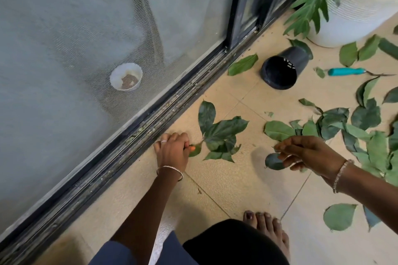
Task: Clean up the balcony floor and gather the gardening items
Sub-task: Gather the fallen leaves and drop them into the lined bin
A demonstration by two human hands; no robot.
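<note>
Pinching stem end of leaf sprig [221, 133]: left hand [172, 150], beside door track [129, 144]. Sprig flat on floor [226, 178], long axis running rightward from left hand, which is nearer. Right hand [305, 155] loosely curled over round leaf [273, 162]; cannot tell if gripping. Leaf pile [366, 142] just beyond right hand.

Looks like a home balcony: beige tile floor [226, 178], sliding screen door [86, 28] on a track [137, 135], big potted plant [353, 13], leaves [224, 133] everywhere.

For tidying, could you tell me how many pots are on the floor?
2: black pot on its side by the door track; white pot, planted, top right. More may lie outside the view.
</note>
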